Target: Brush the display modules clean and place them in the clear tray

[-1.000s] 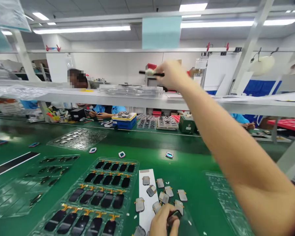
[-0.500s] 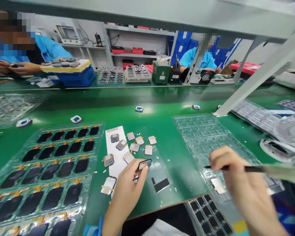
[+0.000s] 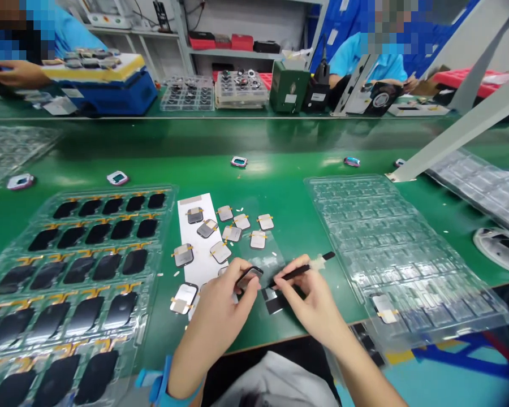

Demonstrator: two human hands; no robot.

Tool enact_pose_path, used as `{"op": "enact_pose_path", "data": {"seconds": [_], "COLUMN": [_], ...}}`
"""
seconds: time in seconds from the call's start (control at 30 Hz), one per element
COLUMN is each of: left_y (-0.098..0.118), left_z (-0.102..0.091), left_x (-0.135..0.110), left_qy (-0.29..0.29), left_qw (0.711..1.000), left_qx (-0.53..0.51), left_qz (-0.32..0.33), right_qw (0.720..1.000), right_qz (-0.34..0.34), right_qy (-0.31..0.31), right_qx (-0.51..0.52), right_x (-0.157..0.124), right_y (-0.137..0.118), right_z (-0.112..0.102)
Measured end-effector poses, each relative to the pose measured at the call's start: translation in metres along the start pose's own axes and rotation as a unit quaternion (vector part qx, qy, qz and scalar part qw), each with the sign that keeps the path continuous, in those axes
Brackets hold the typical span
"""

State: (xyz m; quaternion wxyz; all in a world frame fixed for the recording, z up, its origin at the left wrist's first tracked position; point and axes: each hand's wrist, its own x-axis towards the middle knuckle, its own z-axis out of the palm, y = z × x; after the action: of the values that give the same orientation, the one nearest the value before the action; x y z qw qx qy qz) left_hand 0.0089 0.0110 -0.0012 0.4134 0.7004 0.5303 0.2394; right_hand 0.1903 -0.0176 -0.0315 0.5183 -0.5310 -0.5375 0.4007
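My left hand (image 3: 223, 302) pinches a small dark-edged display panel (image 3: 249, 277) by its edge, above a clear plastic sheet (image 3: 261, 257). My right hand (image 3: 311, 297) holds a slim black stick tool (image 3: 294, 273) with a pale tuft, its tip close to that panel. A black film piece (image 3: 274, 301) lies partly under my fingers. To the left, a white paper strip (image 3: 195, 232) and the green mat around it carry several loose panels with orange tabs, such as one grey panel (image 3: 183, 255). The panel's underside is hidden by my fingers.
A blister tray of black screens (image 3: 85, 282) lies to the left, and a clear tray (image 3: 407, 260) lies to the right. Several small framed parts sit on the green mat. Co-workers, boxes and parts trays stand across a raised bench behind a metal post (image 3: 458, 130).
My right hand has moved left from over the clear tray, bringing the black tool next to the panel. My left hand still holds the panel. The view has tilted lower.
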Motion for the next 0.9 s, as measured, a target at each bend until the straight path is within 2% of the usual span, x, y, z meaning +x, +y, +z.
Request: {"op": "enact_pose_path", "data": {"seconds": [0.2,0.7,0.9], "left_y": [0.0032,0.0035,0.0018], "left_z": [0.0008,0.0010,0.0026], "left_x": [-0.0012,-0.0019,0.0000], "left_qy": [-0.046,-0.034,-0.004], "left_qw": [0.999,0.999,0.999], "left_qx": [0.004,0.025,0.042], "left_qz": [0.003,0.009,0.024], "right_qw": [1.000,1.000,0.993], "right_qz": [0.006,0.004,0.025], "right_qy": [0.007,0.012,0.074], "right_qx": [0.009,0.001,0.092], "right_x": [0.0004,0.0000,0.0016], "right_y": [-0.0004,0.0003,-0.0052], "right_z": [-0.0007,0.0001,-0.0023]}}
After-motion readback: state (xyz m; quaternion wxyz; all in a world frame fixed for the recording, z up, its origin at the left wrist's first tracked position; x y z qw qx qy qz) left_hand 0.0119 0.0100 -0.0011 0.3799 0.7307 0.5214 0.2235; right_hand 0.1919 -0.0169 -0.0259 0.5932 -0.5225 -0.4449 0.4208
